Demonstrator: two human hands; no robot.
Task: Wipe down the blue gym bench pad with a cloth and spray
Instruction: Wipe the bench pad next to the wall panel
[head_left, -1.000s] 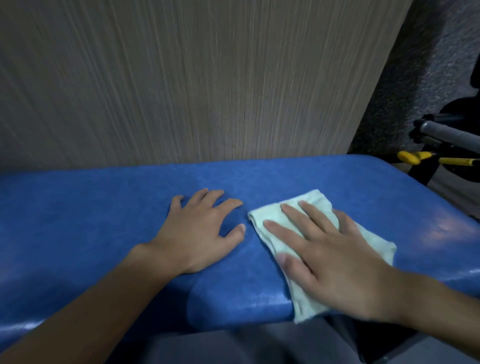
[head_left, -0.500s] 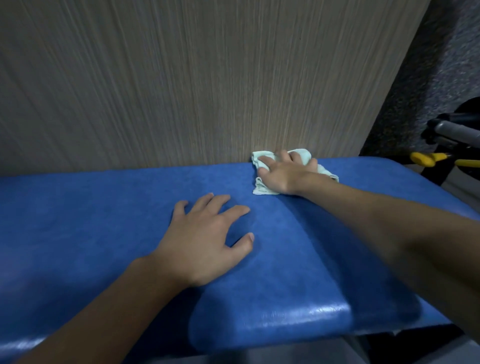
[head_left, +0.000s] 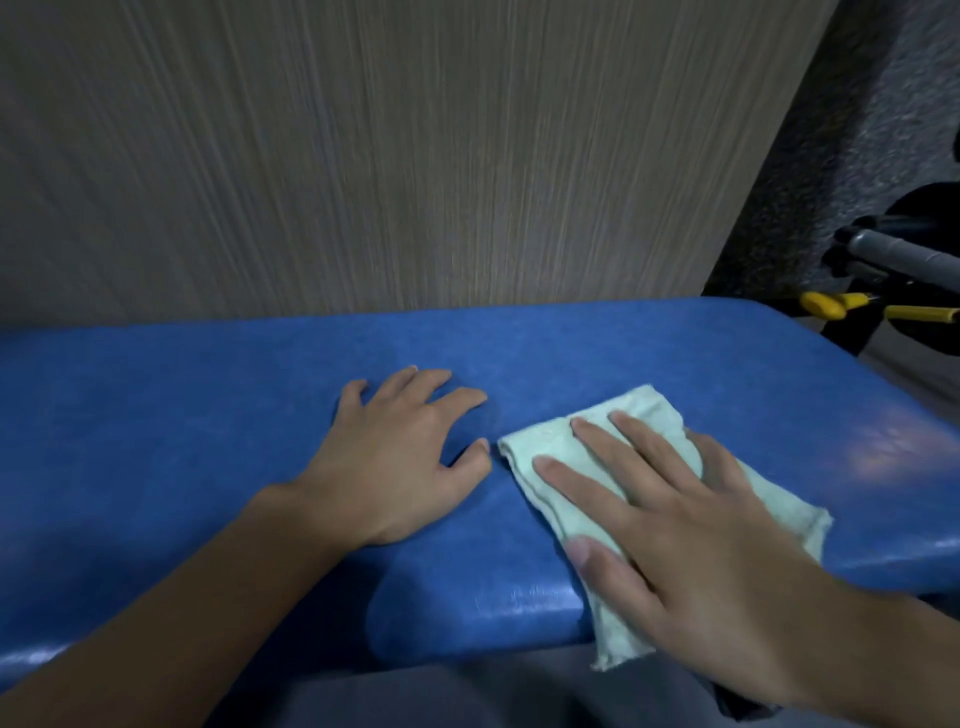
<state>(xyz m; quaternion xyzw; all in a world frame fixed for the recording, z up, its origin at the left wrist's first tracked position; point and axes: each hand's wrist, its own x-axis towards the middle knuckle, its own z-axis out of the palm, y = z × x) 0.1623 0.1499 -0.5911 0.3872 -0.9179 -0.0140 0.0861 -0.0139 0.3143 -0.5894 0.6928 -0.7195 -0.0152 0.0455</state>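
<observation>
Cloth (head_left: 540, 444) looks thin and floppy, likely to bunch unless pinned flat. The right hand (head_left: 691, 545), spread wide, presses it at the near edge of the pad (head_left: 208, 426), one corner hanging off. Left hand (head_left: 395, 467) rests spread on bare pad just beside; pad seems slick, cushy vinyl, backed against a wood-grain wall (head_left: 415, 156).
</observation>
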